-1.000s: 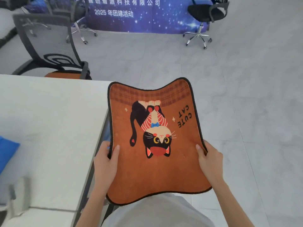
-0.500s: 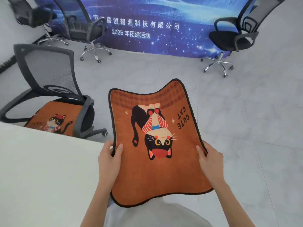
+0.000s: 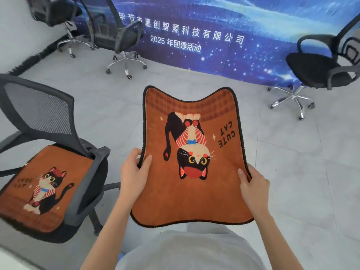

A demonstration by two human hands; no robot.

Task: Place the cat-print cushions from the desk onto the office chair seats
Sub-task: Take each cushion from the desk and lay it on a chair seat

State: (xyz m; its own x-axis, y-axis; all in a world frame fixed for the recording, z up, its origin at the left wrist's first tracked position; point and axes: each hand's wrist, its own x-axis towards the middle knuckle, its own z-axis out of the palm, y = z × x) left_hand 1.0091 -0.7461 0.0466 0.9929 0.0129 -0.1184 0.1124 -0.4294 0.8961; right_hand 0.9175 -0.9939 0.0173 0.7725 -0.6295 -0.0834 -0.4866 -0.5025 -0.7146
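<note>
I hold an orange cat-print cushion (image 3: 191, 195) flat in front of my chest, its cat upside down to me. My left hand (image 3: 133, 173) grips its left edge and my right hand (image 3: 253, 187) grips its right edge. A second cat-print cushion (image 3: 41, 189) lies on the seat of the near office chair (image 3: 39, 114) at my left. An office chair with a bare black seat (image 3: 313, 70) stands at the far right. Two more office chairs, the nearer (image 3: 118, 34) and the farther (image 3: 56, 12), stand at the back left.
A blue banner (image 3: 224, 36) with white writing covers the back wall. Grey floor tiles (image 3: 302, 172) spread between the chairs. A white corner of the desk (image 3: 7, 262) shows at the bottom left. A black strip (image 3: 33, 59) runs along the left wall's base.
My view has swung away from the desk towards the room. The cushion stays in both hands. The left chair with its cushion has come fully into view, and the desk has dropped out.
</note>
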